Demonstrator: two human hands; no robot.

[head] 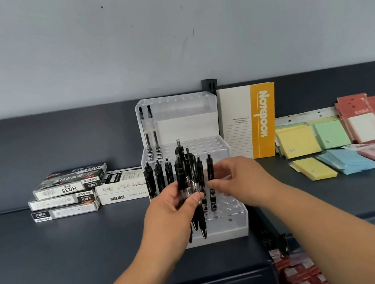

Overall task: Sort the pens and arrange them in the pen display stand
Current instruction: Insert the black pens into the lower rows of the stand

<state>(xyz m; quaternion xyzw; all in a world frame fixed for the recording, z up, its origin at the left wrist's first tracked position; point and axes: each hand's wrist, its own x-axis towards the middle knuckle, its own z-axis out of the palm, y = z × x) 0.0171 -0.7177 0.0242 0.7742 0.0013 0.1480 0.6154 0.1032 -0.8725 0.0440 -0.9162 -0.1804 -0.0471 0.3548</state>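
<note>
A clear tiered acrylic pen display stand (218, 151) stands on the dark shelf, centre. Two clear-barrelled pens (150, 133) stand in its top tier at the left. Several black pens (159, 175) stand in the lower front tier. My left hand (168, 210) grips a bunch of black pens (188, 179) upright in front of the stand. My right hand (236, 181) reaches in from the right, its fingertips at the bunch and at a black pen standing in the stand (210, 170). Whether it pinches a pen cannot be told.
Stacked pen boxes (70, 191) lie left of the stand. A notebook (250, 120) leans at the back right. Sticky-note pads (331, 139) in yellow, green, blue and pink cover the right shelf. Red packets (300, 274) sit on a lower shelf.
</note>
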